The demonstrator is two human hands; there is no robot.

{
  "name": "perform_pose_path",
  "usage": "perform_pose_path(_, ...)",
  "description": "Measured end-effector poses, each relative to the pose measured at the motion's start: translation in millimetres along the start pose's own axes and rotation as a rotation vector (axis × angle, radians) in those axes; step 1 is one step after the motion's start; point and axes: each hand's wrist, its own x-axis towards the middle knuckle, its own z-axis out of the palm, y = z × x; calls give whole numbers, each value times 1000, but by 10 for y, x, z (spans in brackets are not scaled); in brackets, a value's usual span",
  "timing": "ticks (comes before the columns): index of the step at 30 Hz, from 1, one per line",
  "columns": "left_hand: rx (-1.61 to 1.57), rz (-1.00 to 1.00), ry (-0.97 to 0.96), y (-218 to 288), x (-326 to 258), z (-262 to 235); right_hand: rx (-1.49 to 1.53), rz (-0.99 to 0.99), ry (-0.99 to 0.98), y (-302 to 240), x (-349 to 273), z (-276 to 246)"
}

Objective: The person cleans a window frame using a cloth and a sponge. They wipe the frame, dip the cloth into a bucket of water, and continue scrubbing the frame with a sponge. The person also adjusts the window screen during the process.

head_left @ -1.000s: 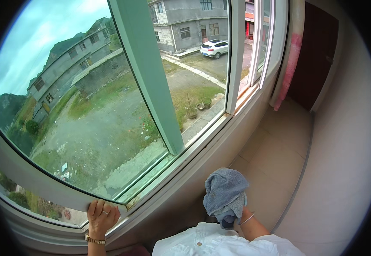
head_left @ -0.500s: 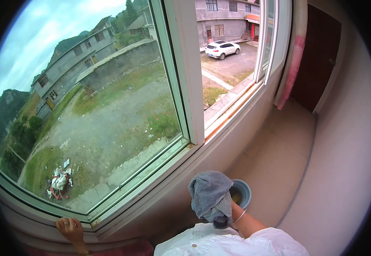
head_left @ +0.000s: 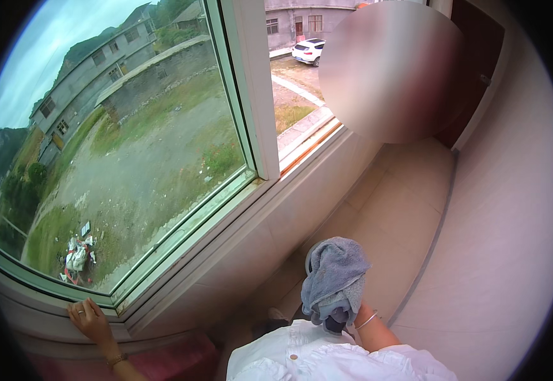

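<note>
Progress, as obs.: grey cloth already taken up in R hand; L hand already set on lower window frame, near its corner. Not done at this pt.: cloth is off both glass and frame, no contact. Opening to R of white post seems free of glass. How much of glass or frame has been dealt with: can't tell, no clear boundary vis.

Cloth pos.: just beyond white shirt, above tiled floor, well apart from frame. Bunched, so long axis only weakly defined; est. runs approx. up the view, away from body, w/ slight lean to R. Rounded end points away from body; loose folds lie toward shirt.

Hands: R mostly hidden by folds; appears closed around cloth, fingers not vis. L part-open, fingers loosely bent over frame edge, nothing held; how firmly it presses, can't tell.
</note>
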Motion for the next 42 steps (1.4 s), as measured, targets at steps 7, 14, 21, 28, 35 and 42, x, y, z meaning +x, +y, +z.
perform_pose_path(7,-1291,-610,-280,2403,-713,-626,6,-50,-75,333,-17,-702)
perform_pose_path(14,-2280,-75,-861,5635,-825,-1920,-136,-67,-158,532,-518,-1889)
perform_pose_path(21,-1871,483,-1391,6313,-286,-2339,-663,25,-204,359,-360,-2967)
perform_pose_path(28,-2228,189,-1289,6853,53,-1998,-295,65,-107,757,-60,-3411)
perform_pose_path(35,-2628,-675,-1357,7602,820,-1759,-326,194,-71,1091,843,-3924)
perform_pose_path(42,-2537,-467,-1403,7744,1600,-1622,-586,124,-285,1360,1861,-4282)
